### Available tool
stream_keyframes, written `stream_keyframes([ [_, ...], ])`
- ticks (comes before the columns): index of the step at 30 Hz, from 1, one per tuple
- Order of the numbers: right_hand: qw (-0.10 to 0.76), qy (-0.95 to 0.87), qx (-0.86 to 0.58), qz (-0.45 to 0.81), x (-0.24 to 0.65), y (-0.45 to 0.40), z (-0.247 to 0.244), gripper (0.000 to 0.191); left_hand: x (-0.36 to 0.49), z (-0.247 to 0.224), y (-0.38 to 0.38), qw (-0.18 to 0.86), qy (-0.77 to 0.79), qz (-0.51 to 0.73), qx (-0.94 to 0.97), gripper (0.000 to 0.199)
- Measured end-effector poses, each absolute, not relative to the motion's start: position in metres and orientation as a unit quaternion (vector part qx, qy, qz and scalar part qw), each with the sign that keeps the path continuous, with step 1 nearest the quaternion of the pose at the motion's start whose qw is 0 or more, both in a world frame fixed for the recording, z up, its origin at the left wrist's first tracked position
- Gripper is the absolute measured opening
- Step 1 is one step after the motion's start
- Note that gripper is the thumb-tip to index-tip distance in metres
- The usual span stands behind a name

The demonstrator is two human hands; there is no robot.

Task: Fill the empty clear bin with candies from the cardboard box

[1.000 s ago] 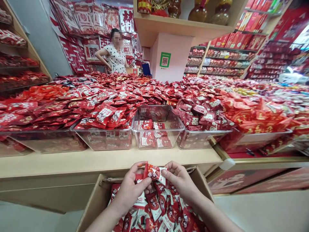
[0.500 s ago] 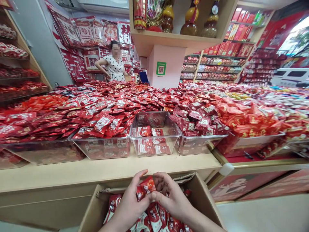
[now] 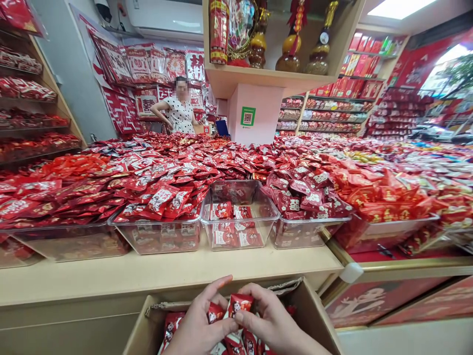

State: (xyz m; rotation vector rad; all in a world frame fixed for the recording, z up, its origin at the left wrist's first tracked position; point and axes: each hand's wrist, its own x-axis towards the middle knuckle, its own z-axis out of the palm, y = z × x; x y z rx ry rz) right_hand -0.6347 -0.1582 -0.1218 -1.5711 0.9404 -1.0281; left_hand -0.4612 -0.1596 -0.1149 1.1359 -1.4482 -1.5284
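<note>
Red-and-white packet (image 3: 239, 303) pinched in my right hand (image 3: 265, 316), second packet (image 3: 216, 312) within my left hand (image 3: 202, 323), open cardboard box (image 3: 320, 320) below, clear bin (image 3: 266, 230) ahead on counter (image 3: 162, 277).

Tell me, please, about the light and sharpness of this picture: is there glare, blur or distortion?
Head view: ceiling light panel blown out white; pale glints on the low-filled clear plastic bin; left shelving leans outward, likely lens distortion; right-edge packets look smeared; held cartoon-print packet fairly sharp.
</note>
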Motion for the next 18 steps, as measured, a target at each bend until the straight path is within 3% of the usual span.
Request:
stream_keyframes([
  [5,0.611,0.347,-0.543,-0.459,-0.629,-0.156,-0.124,0.026,-0.461,-0.118,-0.158,0.393,-0.537,-0.62,0.416,0.059],
  [9,0.599,0.36,-0.536,-0.474,-0.63,-0.159,-0.095,0.027,-0.459,-0.113,-0.16,0.413,-0.531,-0.605,0.425,0.052],
  [11,0.524,0.385,-0.566,-0.507,-0.636,-0.171,-0.061,0.025,-0.458,-0.111,-0.162,0.441,-0.507,-0.61,0.42,0.045],
  [14,0.306,0.449,-0.629,-0.556,-0.643,-0.217,0.0,0.026,-0.459,-0.11,-0.165,0.447,-0.495,-0.6,0.442,0.032],
  [16,0.185,0.519,-0.669,-0.499,-0.643,-0.261,0.028,0.024,-0.459,-0.112,-0.166,0.43,-0.515,-0.571,0.473,0.028],
  [18,0.115,0.632,-0.683,-0.348,-0.639,-0.309,0.04,0.021,-0.46,-0.114,-0.166,0.408,-0.559,-0.526,0.494,0.025],
])
